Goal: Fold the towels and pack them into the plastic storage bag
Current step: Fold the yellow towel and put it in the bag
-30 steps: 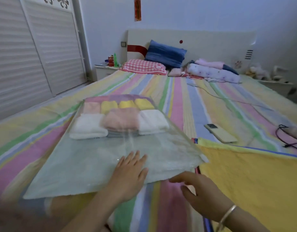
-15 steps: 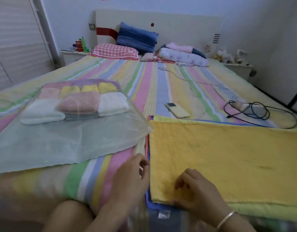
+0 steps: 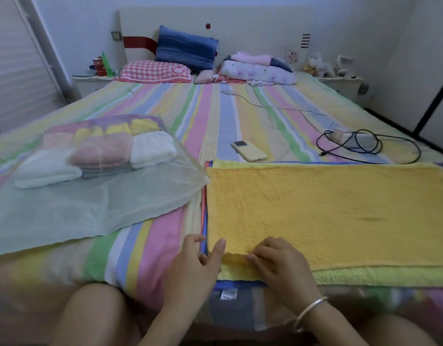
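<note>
Fingers (image 3: 261, 255) of the right hand (image 3: 283, 265) curl, pinching the yellow towel (image 3: 328, 216) by its near edge at 6 o'clock. The left hand (image 3: 193, 268) beside it has loosely spread fingers. At 10 o'clock, the plastic storage bag (image 3: 78, 213) holds folded towels (image 3: 100, 153) on the striped bed (image 3: 215, 116).

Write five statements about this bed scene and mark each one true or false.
1. The bag holds folded towels. True.
2. The right hand pinches the near edge of the yellow towel. True.
3. The yellow towel lies inside the bag. False: it lies spread flat on the bed, beside the bag.
4. The phone lies on the yellow towel. False: it lies on the bed, just beyond the towel's far edge.
5. The left hand presses on the bag. False: it is open at the yellow towel's near left corner, apart from the bag.
</note>
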`<state>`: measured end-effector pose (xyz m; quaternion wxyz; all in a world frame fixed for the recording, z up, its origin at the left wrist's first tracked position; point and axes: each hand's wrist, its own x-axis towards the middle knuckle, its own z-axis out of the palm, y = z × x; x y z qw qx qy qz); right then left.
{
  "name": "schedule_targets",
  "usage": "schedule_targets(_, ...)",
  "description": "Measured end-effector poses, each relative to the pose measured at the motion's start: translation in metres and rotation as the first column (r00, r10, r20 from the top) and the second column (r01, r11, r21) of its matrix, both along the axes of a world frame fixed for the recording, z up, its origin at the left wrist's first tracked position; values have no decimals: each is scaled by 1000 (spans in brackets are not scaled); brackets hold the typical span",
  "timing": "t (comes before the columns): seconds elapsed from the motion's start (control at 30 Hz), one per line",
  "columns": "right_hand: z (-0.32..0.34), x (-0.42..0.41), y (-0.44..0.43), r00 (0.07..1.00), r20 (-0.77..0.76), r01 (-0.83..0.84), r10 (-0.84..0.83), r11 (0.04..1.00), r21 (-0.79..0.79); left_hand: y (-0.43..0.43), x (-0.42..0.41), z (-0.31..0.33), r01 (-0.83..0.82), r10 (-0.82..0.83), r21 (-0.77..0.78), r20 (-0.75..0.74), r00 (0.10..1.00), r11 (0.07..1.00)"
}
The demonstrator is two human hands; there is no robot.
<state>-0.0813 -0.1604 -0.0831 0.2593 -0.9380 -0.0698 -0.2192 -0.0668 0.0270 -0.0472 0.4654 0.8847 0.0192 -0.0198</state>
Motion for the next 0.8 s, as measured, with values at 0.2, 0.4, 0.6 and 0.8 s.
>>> schedule_targets(0.2,10,-18,8,968,168,216,-188,961,-173,-8,9,16,48,-73,-163,-151,986,985)
schedule_targets(0.4,17,-26,7,951,-257,245,-170,923,295,-15,9,30,-1,20,-428,41,999,904)
schedule_targets(0.6,44,-21,-59,870,-387,489,-305,442,752,-16,13,28,-137,230,-519,120,966,844)
schedule_targets(0.8,49,-2,-136,588,-583,808,-562,365,462,-22,11,11,-186,266,-525,81,960,830)
